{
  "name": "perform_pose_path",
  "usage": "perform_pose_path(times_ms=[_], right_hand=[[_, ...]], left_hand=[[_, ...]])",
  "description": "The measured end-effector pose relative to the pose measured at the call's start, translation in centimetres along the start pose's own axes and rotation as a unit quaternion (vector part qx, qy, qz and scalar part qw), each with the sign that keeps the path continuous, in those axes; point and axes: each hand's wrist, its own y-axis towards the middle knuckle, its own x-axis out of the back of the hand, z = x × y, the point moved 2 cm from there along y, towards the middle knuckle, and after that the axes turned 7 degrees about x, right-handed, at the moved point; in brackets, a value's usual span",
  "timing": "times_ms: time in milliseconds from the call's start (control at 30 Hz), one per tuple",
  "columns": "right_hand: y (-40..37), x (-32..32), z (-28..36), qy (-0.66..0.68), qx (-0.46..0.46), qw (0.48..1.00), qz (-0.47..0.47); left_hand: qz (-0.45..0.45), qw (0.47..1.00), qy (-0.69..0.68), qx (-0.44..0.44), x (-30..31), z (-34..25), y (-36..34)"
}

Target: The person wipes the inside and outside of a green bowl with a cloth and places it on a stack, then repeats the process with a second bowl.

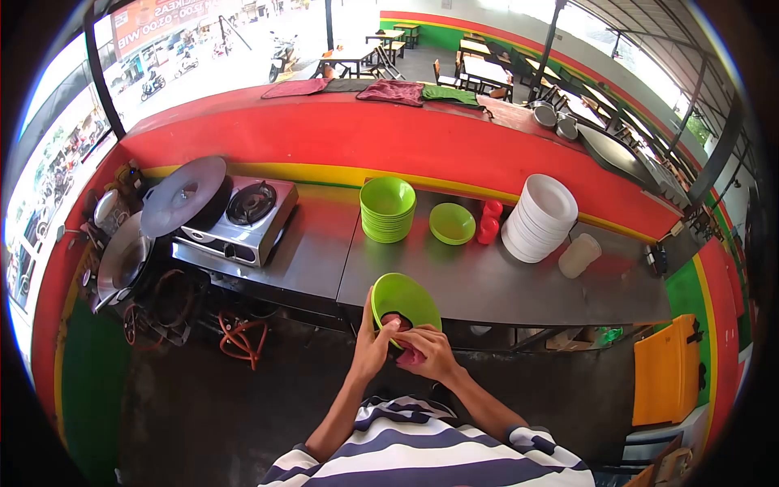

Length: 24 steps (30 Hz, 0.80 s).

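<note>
A green bowl (410, 297) is tilted in front of my body, just off the counter's front edge. My left hand (372, 341) is closed on the bowl's left side, its thumb over the near rim. With closed fingers, my right hand (430, 352) presses a dark pink cloth (411, 355) against the near rim; part of the cloth shows inside the bowl. Beyond, on the metal counter (324, 243), stand a tall stack of green bowls (387, 213) and a shorter green stack (452, 225).
White plates (539, 219), red containers (489, 221) and a pale container (579, 256) stand on the counter's right half. A stove (243, 219) and large pans (185, 197) are at the left. Folded cloths (390, 92) lie on the red ledge; a yellow bin (667, 372) is at right.
</note>
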Motion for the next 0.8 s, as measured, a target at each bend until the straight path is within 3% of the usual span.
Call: perform_pose_path(times_ms=[100, 233, 333, 500, 567, 700, 800], right_hand=[[0.8, -0.7, 0.9, 0.023, 0.009, 0.999, 0.031], [0.9, -0.9, -0.3, 0.0, 0.089, 0.993, 0.079], [1.9, -0.3, -1.5, 0.008, 0.126, 0.99, 0.066], [2.9, 0.0, -1.2, 0.003, 0.119, 0.989, 0.088], [3.3, -0.3, 0.0, 0.017, 0.095, 0.992, 0.082], [2.7, -1.7, 0.9, 0.026, 0.093, 0.992, 0.077], [1.6, -1.6, -0.2, 0.04, 0.116, 0.989, 0.082]], left_hand=[[-0.022, 0.999, -0.047, 0.009, 0.8, 0.2, 0.0], [-0.069, 0.996, -0.059, -0.019, 3.3, -0.4, 0.1], [-0.075, 0.996, -0.042, -0.014, 4.7, -1.4, 0.3], [-0.074, 0.995, -0.063, 0.01, 4.1, -1.9, 0.0], [-0.09, 0.995, 0.018, -0.034, 2.6, -1.5, -0.7], [-0.07, 0.997, -0.004, 0.03, 3.5, 0.0, -1.2], [-0.089, 0.996, -0.005, -0.016, 4.1, -0.8, -1.2]])
